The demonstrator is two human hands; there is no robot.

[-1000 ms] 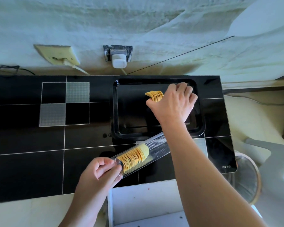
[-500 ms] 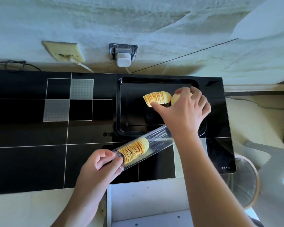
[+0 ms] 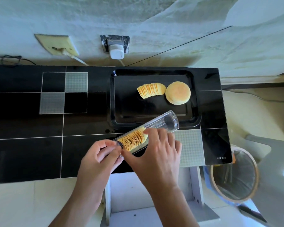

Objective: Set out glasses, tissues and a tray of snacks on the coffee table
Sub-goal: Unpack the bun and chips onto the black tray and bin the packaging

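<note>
While the left hand (image 3: 99, 158) pinches the near end of the clear chip sleeve (image 3: 147, 133), just in front of the black tray (image 3: 116, 99), the right hand's (image 3: 156, 153) spread, empty fingers should lift the remaining chips (image 3: 133, 140) gently, as a stack.

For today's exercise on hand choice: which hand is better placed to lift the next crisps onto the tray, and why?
Right. The right hand already reaches over the crisps in the clear sleeve, nearer the tray. The left hand grips the sleeve's end, steadying it.
</note>
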